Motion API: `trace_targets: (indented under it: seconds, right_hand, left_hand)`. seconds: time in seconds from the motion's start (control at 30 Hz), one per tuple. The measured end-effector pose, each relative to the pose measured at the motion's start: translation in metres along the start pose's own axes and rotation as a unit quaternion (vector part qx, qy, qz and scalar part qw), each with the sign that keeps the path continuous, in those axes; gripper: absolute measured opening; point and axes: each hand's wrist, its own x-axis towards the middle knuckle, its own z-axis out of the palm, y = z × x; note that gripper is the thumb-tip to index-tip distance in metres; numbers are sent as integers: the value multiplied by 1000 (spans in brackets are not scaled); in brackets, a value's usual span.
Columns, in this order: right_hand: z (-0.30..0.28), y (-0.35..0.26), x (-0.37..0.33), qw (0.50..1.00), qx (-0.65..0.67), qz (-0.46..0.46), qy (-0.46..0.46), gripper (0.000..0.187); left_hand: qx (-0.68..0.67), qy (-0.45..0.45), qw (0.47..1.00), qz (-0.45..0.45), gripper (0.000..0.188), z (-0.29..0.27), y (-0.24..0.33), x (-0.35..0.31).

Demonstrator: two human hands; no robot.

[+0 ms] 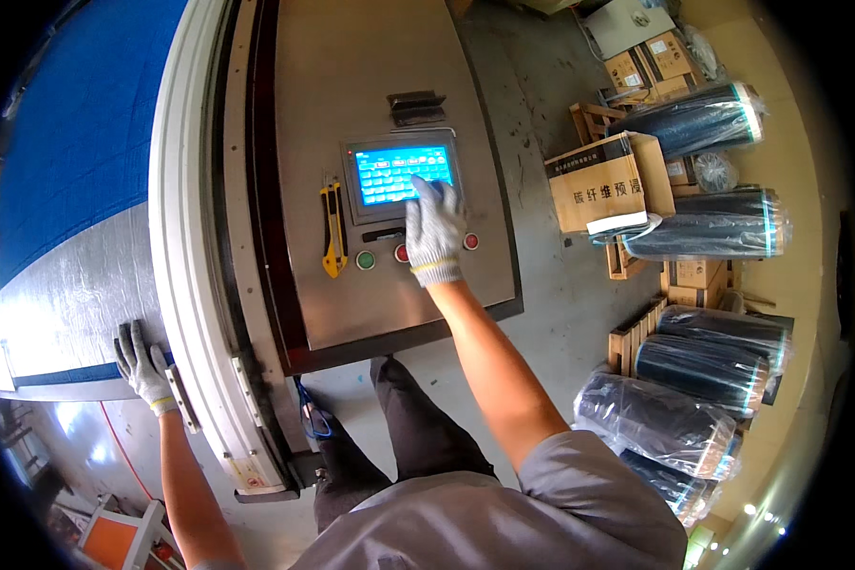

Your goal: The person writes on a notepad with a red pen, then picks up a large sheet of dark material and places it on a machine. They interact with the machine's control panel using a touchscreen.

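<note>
My right hand (435,233), in a pale knitted glove, is over a lit touchscreen (389,173) set in a metal control panel (351,76). A fingertip reaches the blue display, and the fingers look extended with nothing held. Below the screen are a green button (365,259) and a red button (471,241); my hand partly covers another red button (402,254). A yellow utility knife (334,247) lies left of the screen. My left hand (144,372), also gloved, rests with spread fingers at the near edge of a silvery sheet (81,299) on a blue surface (85,123).
A long white machine rail (185,190) runs between the sheet and the panel. Off to the right, plastic-wrapped dark rolls (703,366) and a cardboard box (594,185) sit on or beside wooden pallets (627,342). An orange-topped stand (112,540) is at lower left.
</note>
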Motion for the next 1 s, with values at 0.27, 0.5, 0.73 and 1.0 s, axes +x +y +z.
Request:
trace_targets:
  seconds: [0.27, 0.5, 0.73, 1.0]
  right_hand:
    - [32, 5, 36, 984, -90, -38, -146, 41]
    - [25, 21, 19, 995, -46, -3, -85, 43]
    - [23, 6, 13, 975, -92, -38, -200, 46]
    - [24, 32, 14, 992, -78, -1, -97, 37]
  left_hand:
    - [41, 3, 999, 6, 60, 16, -16, -4]
    - [40, 21, 999, 29, 58, 27, -25, -8]
    - [33, 35, 998, 50, 56, 30, -26, -5]
    - [28, 22, 999, 41, 57, 22, -20, -4]
